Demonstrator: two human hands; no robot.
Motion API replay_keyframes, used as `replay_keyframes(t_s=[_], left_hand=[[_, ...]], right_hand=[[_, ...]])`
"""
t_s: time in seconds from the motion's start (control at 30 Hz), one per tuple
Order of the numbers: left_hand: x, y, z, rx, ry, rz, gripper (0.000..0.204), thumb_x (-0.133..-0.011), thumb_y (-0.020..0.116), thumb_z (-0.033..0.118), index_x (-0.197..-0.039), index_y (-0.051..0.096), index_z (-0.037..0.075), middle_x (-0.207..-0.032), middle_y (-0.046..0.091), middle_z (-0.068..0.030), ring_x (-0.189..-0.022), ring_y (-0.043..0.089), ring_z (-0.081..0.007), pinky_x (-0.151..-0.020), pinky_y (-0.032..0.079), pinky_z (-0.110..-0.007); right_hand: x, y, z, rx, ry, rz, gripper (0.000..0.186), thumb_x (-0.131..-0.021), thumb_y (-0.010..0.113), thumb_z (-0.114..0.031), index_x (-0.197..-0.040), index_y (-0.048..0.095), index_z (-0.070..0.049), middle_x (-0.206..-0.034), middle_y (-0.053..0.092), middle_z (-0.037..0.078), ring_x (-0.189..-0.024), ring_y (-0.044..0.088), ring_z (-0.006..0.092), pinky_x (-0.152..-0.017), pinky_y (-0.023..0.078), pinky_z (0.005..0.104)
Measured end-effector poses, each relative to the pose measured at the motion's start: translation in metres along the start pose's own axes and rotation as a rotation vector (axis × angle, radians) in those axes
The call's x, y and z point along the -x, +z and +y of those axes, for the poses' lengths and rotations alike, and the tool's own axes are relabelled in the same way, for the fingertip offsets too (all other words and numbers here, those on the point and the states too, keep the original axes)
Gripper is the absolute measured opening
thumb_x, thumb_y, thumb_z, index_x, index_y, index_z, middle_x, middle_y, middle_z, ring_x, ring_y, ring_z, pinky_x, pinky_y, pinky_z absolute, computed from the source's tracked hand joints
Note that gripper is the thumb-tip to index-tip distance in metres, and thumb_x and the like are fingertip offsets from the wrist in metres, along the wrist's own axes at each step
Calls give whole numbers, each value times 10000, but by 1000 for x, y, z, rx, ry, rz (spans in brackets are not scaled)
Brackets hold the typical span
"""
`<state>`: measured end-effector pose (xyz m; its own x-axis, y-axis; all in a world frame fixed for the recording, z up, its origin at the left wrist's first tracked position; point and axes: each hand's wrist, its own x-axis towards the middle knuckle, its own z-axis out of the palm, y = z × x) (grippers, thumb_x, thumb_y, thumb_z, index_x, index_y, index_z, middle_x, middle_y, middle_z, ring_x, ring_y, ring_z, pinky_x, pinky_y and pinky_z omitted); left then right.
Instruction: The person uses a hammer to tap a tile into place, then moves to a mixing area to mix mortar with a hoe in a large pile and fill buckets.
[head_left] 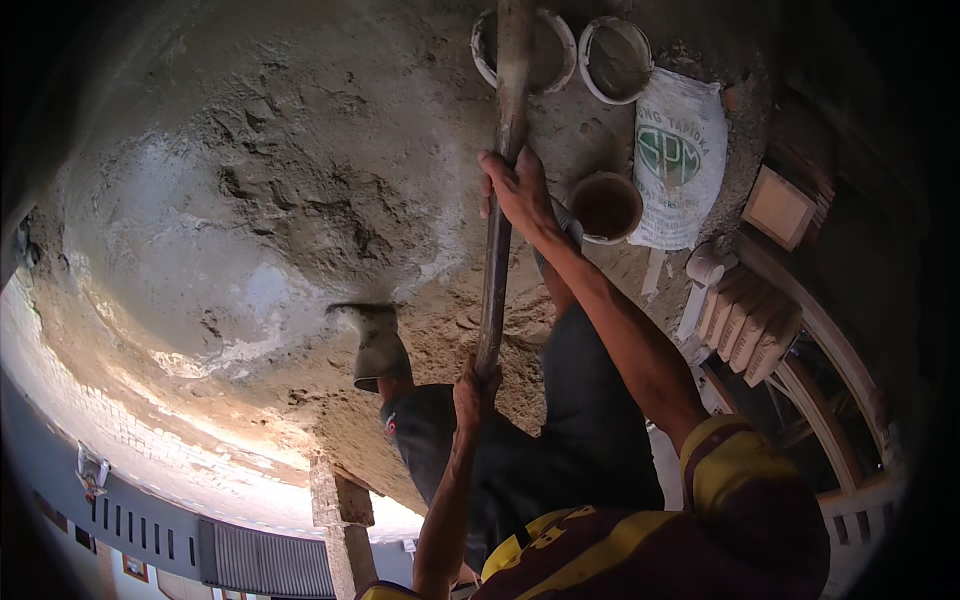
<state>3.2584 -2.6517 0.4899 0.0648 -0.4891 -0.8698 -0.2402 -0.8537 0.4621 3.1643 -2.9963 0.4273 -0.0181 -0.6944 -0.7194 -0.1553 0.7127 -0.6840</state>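
Observation:
Both of my hands grip a long wooden handle (497,265) that runs from my lap up to the top edge, where its far end is hidden. My right hand (517,192) is shut around it midway. My left hand (474,388) is shut around its near end. A broad heap of wet grey mortar (300,210) spreads across the ground to the left of the handle. My rubber boot (379,345) stands at the heap's near edge, with my dark trousers (560,440) below it.
Two white-rimmed buckets (560,45) (615,60) stand at the top, and a third bucket (605,207) sits beside my right hand. A white sack with a green mark (680,160) lies to the right, near a small box (780,207) and stacked pale pieces (745,325). A brick pillar (342,515) stands low centre.

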Motion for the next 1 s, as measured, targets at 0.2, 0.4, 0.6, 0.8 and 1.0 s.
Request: replay_keyframes(t_s=[0.2, 0.4, 0.6, 0.8, 1.0], left_hand=[[30, -61, -26, 135, -203, 97, 571, -870, 763, 406, -1177, 606, -49, -962, 704, -325, -926, 716, -457, -782, 557, -496], [68, -135, -52, 322, -388, 114, 590, -880, 747, 482, -1075, 608, -57, -800, 681, -234, -768, 700, -367, -724, 523, -450], [116, -188, -20, 686, -519, -188, 597, -941, 676, 567, -1007, 596, -21, -787, 692, -181, -736, 704, -276, -752, 541, -391], [103, -154, 90, 1124, -156, -562, 543, -1066, 515, 518, -1130, 589, -16, -1031, 676, -141, -975, 687, -205, -916, 502, -328], [118, -100, 251, 1004, -28, -966, 585, -1080, 477, 526, -1242, 584, -26, -1164, 661, -148, -1090, 672, -228, -1028, 473, -384]], right_hand=[[-40, 186, 69, 229, 163, -153, 277, -1004, 640, -276, -990, 547, -15, -672, 550, 51, -456, 558, 181, -434, 473, 371], [-3, 299, 225, 397, 412, -284, 299, -1035, 628, -288, -943, 567, -10, -690, 581, 68, -510, 609, 194, -458, 498, 384], [45, 264, 303, 331, 670, -433, 259, -1008, 647, -260, -850, 566, -72, -603, 549, 34, -487, 557, 191, -490, 482, 377], [16, 167, 176, 33, 886, -591, 286, -1016, 635, -263, -776, 536, -142, -580, 512, -27, -454, 489, 123, -471, 409, 314], [21, 0, 52, -489, 1108, -624, 253, -1040, 600, -309, -870, 561, -125, -625, 522, -71, -471, 496, 80, -461, 428, 291]])
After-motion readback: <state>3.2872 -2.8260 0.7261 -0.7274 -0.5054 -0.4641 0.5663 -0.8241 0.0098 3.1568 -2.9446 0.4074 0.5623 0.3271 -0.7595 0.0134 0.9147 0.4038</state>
